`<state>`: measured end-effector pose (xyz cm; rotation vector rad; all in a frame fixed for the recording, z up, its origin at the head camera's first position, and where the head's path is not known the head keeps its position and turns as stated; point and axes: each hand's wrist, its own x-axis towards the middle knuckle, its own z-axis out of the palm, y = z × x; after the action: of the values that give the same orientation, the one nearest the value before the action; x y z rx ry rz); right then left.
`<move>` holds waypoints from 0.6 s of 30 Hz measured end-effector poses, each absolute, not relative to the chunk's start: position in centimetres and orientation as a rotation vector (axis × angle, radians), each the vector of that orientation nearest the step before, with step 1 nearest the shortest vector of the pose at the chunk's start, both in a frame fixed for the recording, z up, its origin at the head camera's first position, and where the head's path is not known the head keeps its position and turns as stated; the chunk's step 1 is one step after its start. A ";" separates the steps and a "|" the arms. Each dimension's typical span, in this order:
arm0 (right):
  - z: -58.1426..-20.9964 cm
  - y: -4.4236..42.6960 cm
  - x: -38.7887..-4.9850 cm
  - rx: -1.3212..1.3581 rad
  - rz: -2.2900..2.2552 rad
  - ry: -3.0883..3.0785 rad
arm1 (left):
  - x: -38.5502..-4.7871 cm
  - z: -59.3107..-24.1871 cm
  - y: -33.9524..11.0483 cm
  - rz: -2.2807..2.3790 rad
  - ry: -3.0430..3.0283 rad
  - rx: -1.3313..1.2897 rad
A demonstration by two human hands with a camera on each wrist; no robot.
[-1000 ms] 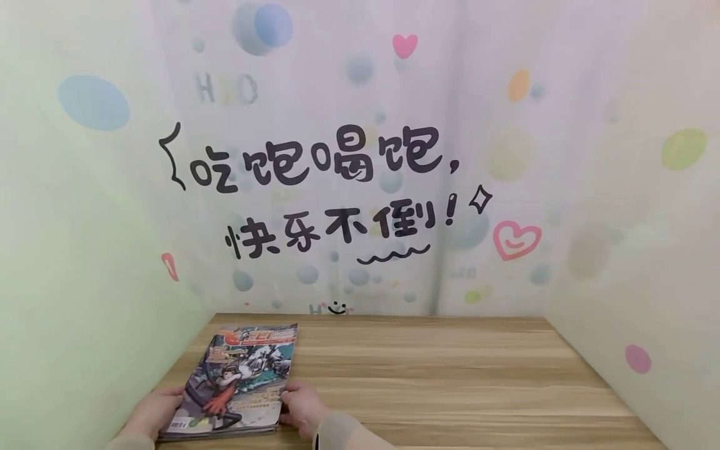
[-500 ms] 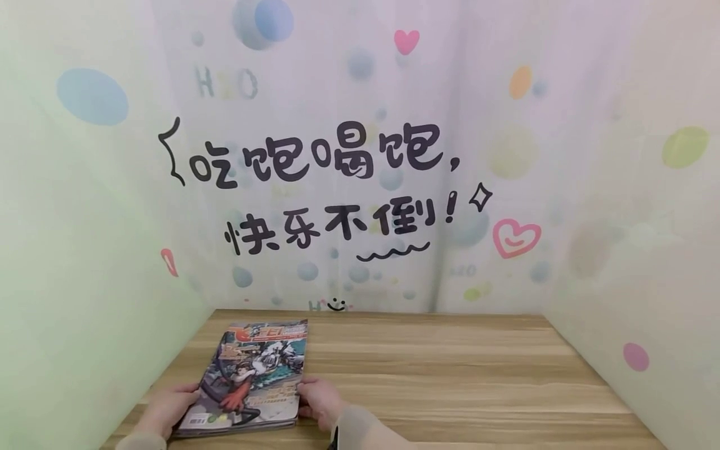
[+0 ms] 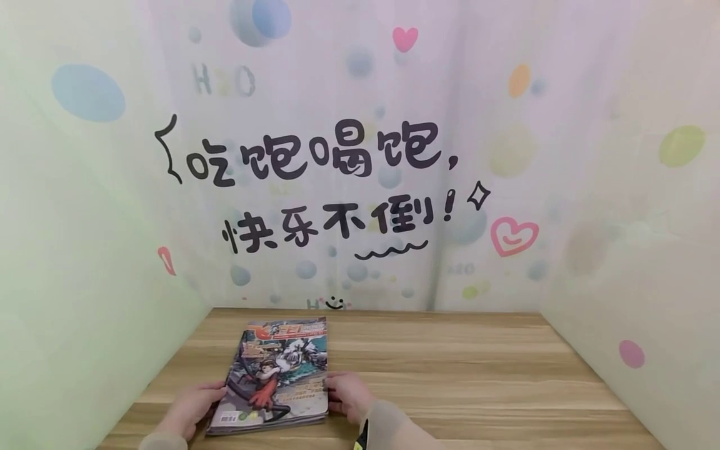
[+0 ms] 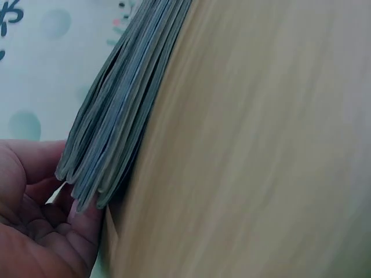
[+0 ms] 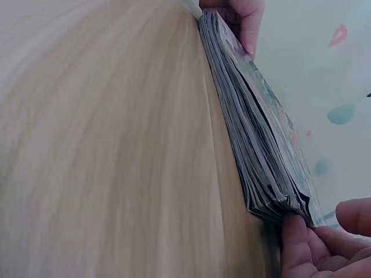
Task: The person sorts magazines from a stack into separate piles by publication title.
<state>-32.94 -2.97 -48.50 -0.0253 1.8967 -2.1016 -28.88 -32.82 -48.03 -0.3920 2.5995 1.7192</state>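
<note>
A stack of magazines point(image 3: 281, 375), its top cover showing colourful comic art, lies left of centre near the front of the wooden table. My left hand point(image 3: 197, 406) grips its left edge. On the opposite edge my right hand point(image 3: 350, 395) holds the stack. In the left wrist view, the thumb of the left hand point(image 4: 46, 214) is against the top of the folded spines point(image 4: 122, 110) and other fingers are beneath. The right wrist view has the right hand's fingers point(image 5: 298, 246) under the page edges point(image 5: 249, 133), with its thumb held above the cover.
The wooden table point(image 3: 450, 375) extends to the right of and behind the stack. A patterned curtain point(image 3: 349, 75) with black lettering stands along the back edge, and pale walls rise at both sides.
Both hands and the magazine stack have moved to the right across the table, with the hands staying at its two side edges.
</note>
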 end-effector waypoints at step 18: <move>-48.3 4.0 -32.8 -0.018 -2.062 1.982 | -29.1 -48.5 -26.4 1.893 2.513 -0.348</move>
<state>-32.85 4.00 -48.26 -0.0180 1.9820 -2.0621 -29.10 -26.35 -48.49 -0.3476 2.5128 1.8926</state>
